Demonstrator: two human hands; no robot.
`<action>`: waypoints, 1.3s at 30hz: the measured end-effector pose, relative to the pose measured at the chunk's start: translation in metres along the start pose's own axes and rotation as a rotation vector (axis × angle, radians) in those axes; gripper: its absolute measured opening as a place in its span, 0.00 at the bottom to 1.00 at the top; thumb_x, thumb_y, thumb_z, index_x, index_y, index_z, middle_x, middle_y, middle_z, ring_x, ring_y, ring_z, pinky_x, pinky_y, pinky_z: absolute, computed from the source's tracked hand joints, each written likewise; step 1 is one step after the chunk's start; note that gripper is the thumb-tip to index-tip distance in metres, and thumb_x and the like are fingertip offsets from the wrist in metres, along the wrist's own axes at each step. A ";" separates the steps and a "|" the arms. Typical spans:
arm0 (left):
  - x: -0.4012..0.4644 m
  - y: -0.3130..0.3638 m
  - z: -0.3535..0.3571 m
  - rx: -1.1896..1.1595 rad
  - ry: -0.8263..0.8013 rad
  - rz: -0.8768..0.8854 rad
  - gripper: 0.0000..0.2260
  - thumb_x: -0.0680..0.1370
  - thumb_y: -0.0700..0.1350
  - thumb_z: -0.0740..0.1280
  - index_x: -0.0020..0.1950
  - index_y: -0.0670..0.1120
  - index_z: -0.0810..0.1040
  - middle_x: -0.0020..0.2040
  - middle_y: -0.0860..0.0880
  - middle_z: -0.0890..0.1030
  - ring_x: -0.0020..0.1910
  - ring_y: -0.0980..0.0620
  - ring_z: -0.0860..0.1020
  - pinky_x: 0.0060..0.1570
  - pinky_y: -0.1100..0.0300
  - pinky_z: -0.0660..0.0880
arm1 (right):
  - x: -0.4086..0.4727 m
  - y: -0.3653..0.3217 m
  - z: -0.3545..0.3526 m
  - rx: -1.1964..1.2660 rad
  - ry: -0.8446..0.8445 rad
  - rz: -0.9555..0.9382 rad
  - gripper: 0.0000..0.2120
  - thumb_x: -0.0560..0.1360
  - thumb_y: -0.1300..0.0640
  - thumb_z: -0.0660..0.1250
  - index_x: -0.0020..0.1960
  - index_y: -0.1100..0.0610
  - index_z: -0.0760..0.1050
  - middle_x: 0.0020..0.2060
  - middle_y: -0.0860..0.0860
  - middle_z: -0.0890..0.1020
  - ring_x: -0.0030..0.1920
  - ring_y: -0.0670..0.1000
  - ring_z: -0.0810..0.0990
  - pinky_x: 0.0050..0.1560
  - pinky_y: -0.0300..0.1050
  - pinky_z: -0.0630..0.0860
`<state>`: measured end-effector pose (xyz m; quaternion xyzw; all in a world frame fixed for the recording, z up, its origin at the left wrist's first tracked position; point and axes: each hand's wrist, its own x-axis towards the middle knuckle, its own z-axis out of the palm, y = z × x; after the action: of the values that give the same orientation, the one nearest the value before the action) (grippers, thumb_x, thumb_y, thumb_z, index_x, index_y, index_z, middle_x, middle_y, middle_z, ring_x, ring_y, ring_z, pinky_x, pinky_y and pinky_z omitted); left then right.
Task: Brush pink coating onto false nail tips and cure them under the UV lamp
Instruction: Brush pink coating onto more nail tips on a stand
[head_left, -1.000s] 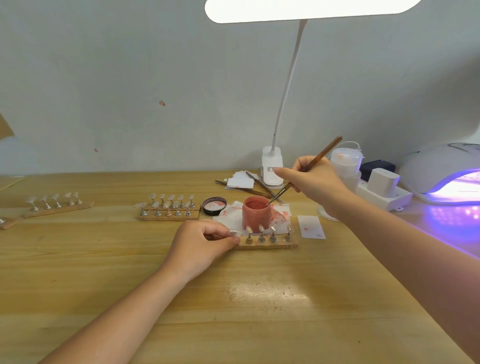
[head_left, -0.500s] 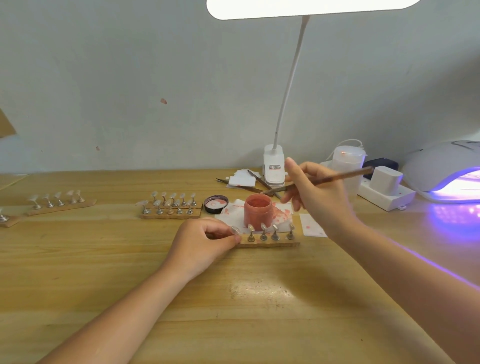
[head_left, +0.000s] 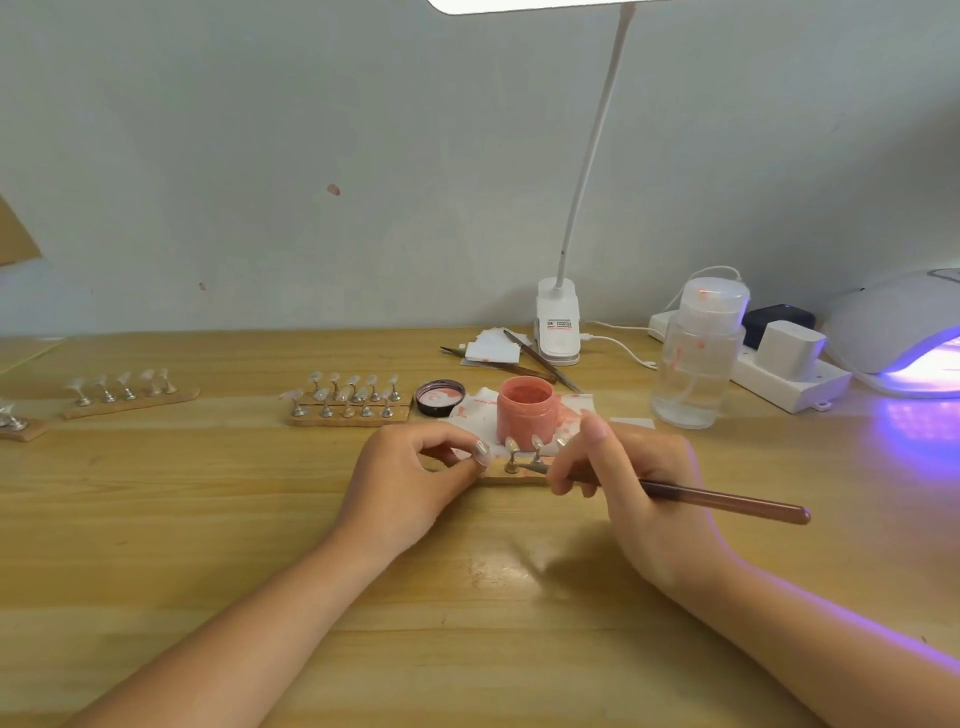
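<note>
A small wooden holder strip (head_left: 511, 476) with false nail tips (head_left: 536, 442) on metal pegs lies in front of an open pink coating jar (head_left: 525, 412). My left hand (head_left: 410, 480) pinches the leftmost nail tip (head_left: 482, 451) at the strip's left end. My right hand (head_left: 636, 488) grips a brown brush (head_left: 727, 502) held almost flat, handle pointing right, its metal ferrule low among the pegs; the bristles are hidden. The UV lamp (head_left: 898, 322) glows purple at the far right.
Two more strips of nail tips (head_left: 348, 402) lie left of the jar, another (head_left: 130, 395) farther left. The jar lid (head_left: 440, 397), stained tissue (head_left: 475, 410), tweezers (head_left: 540, 361), a clip desk lamp (head_left: 558, 327), a clear pump bottle (head_left: 698, 358) and a power strip (head_left: 789, 369) crowd the back.
My right hand has come down from above the jar to the holder strip, turning the brush from tilted up to nearly flat. My left hand stays at the strip's left end.
</note>
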<state>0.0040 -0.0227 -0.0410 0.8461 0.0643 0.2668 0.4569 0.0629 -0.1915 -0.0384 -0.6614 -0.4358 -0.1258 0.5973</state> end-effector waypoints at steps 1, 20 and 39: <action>0.000 0.000 0.000 -0.027 -0.016 -0.010 0.09 0.68 0.42 0.73 0.32 0.56 0.80 0.33 0.63 0.81 0.29 0.64 0.74 0.31 0.75 0.66 | -0.001 0.000 0.000 -0.016 -0.009 -0.017 0.23 0.76 0.50 0.53 0.30 0.59 0.77 0.26 0.48 0.78 0.30 0.40 0.75 0.35 0.30 0.69; 0.005 -0.007 0.000 -0.147 -0.078 0.004 0.10 0.68 0.38 0.73 0.36 0.54 0.83 0.34 0.59 0.83 0.32 0.61 0.73 0.34 0.73 0.68 | 0.000 0.006 0.006 -0.189 -0.061 -0.085 0.19 0.76 0.49 0.57 0.34 0.55 0.80 0.30 0.38 0.77 0.33 0.37 0.76 0.37 0.27 0.68; 0.004 -0.006 0.002 -0.188 -0.071 0.003 0.04 0.66 0.41 0.73 0.37 0.50 0.84 0.37 0.59 0.83 0.38 0.63 0.79 0.37 0.75 0.69 | -0.001 0.003 0.007 -0.117 0.028 -0.025 0.18 0.76 0.49 0.58 0.33 0.52 0.78 0.28 0.41 0.78 0.32 0.41 0.76 0.36 0.33 0.71</action>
<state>0.0093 -0.0194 -0.0449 0.8086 0.0213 0.2421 0.5359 0.0619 -0.1848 -0.0425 -0.6878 -0.4276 -0.1680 0.5620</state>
